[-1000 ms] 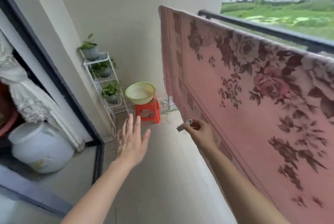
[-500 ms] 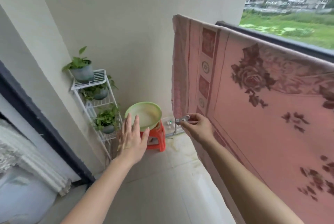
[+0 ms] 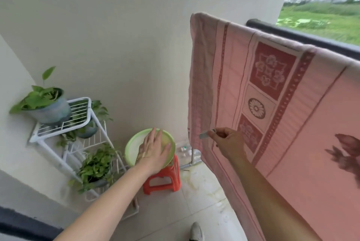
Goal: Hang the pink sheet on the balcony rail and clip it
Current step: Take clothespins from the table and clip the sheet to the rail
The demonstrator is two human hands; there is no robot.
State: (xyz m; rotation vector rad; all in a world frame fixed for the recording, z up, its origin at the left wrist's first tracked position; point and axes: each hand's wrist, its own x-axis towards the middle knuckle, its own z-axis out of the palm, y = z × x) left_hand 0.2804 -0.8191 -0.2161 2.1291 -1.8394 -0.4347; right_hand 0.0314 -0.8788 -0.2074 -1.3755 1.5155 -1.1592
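The pink sheet (image 3: 282,124), patterned with dark red flowers and border panels, hangs draped over the black balcony rail (image 3: 303,35) on the right. My right hand (image 3: 227,140) is raised in front of the sheet's left border and pinches a small grey metal clip (image 3: 205,134) that points left. My left hand (image 3: 153,148) is stretched forward with straight fingers, in front of a green basin (image 3: 131,148); whether it touches the basin cannot be told. No clip is visible on the rail.
The green basin sits on an orange plastic stool (image 3: 162,179) against the end wall. A white wire rack (image 3: 78,124) with potted plants (image 3: 45,104) stands at the left. Pipes run along the floor under the sheet's left edge. A shoe (image 3: 196,231) shows at the bottom.
The view has swung and advanced toward the end wall. Both hands have moved forward, the left now over the basin, the right still pinching the clip near the sheet's left border.
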